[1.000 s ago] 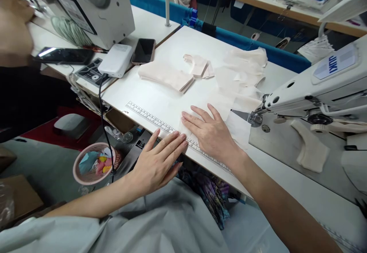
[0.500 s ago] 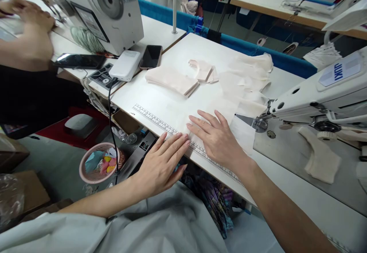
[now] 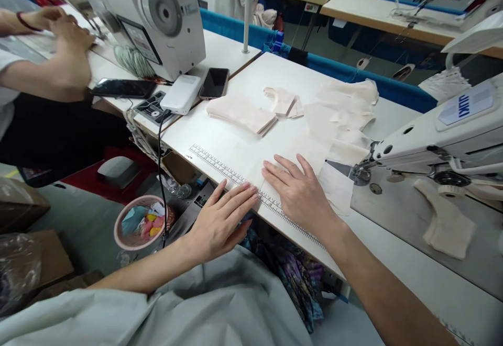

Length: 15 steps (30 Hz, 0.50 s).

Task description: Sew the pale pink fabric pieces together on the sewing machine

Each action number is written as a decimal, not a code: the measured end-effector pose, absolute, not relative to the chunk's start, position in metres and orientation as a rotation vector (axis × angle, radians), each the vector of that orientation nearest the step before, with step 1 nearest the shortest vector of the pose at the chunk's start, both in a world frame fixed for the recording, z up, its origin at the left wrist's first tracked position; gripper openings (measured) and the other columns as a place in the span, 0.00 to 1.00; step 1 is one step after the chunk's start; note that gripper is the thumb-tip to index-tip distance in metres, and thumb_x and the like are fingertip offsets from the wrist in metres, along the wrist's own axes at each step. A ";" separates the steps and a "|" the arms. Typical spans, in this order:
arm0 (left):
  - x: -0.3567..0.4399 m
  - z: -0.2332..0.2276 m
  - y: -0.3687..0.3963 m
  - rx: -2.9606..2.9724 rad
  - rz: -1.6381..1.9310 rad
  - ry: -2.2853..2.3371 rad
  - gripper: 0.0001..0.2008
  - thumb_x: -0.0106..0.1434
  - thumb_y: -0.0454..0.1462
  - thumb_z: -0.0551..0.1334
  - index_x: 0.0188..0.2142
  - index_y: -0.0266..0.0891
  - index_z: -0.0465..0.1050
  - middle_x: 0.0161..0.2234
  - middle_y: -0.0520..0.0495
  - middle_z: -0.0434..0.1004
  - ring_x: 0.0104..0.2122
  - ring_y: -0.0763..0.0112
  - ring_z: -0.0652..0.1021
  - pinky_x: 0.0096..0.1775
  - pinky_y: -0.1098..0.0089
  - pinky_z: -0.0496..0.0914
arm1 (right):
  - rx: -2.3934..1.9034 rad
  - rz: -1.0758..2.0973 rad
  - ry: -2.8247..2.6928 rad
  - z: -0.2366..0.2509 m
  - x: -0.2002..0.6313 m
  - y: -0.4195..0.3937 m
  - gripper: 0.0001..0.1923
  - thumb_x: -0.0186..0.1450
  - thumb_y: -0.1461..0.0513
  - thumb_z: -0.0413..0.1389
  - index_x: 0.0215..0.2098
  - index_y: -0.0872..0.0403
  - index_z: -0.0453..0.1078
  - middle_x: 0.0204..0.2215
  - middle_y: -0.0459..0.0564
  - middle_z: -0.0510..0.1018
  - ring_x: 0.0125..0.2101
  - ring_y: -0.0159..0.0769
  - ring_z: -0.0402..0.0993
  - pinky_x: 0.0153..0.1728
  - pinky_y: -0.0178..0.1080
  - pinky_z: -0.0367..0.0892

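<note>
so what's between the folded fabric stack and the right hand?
Head view: only bare white table separates the folded fabric stack from the right hand.

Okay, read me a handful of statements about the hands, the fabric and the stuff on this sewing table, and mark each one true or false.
1. The right hand lies flat, palm down, on a thin white fabric piece at the table's front edge. True.
2. The left hand holds a pair of scissors. False: it holds nothing; its fingers reach over the printed ruler strip on the table edge.
3. A folded stack of pale pink fabric pieces lies farther back on the white table. True.
4. The white power bank sits in the pink round basket. False: it rests on the neighbouring table beside a dark phone.
5. Another person's hands are at the machine on the left. True.
</note>
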State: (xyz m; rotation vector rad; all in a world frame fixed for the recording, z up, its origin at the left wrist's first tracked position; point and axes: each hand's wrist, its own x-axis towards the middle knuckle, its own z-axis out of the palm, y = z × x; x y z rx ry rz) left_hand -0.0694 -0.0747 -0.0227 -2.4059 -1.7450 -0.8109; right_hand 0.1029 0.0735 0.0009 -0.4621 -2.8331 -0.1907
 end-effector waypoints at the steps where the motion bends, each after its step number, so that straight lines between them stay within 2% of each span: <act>1: -0.071 -0.024 -0.076 -2.384 -0.855 -1.738 0.23 0.66 0.32 0.57 0.61 0.36 0.60 0.58 0.40 0.71 0.60 0.61 0.68 0.65 0.53 0.52 | -0.474 -0.174 -2.816 0.001 0.104 0.074 0.23 0.67 0.71 0.45 0.58 0.59 0.66 0.60 0.50 0.70 0.62 0.46 0.59 0.64 0.56 0.48; 6: -0.081 -0.029 -0.076 -2.201 -0.969 -1.763 0.24 0.63 0.31 0.60 0.58 0.41 0.62 0.49 0.41 0.76 0.48 0.61 0.74 0.55 0.54 0.67 | -0.522 -0.105 -2.706 0.005 0.106 0.077 0.22 0.66 0.72 0.44 0.56 0.60 0.68 0.56 0.52 0.73 0.60 0.44 0.61 0.64 0.53 0.50; 12: -0.087 -0.035 -0.069 -2.146 -0.946 -1.765 0.25 0.61 0.30 0.61 0.58 0.45 0.63 0.50 0.42 0.74 0.50 0.59 0.73 0.55 0.52 0.67 | -0.566 -0.044 -2.646 0.012 0.111 0.080 0.22 0.65 0.72 0.46 0.55 0.58 0.68 0.54 0.53 0.75 0.59 0.44 0.64 0.63 0.55 0.52; 15: -0.088 -0.038 -0.068 -2.160 -0.965 -1.724 0.23 0.62 0.30 0.61 0.56 0.48 0.66 0.49 0.44 0.75 0.48 0.62 0.73 0.55 0.53 0.67 | -0.609 -0.023 -2.606 0.013 0.115 0.084 0.22 0.65 0.71 0.47 0.55 0.56 0.68 0.53 0.52 0.76 0.58 0.43 0.65 0.63 0.56 0.53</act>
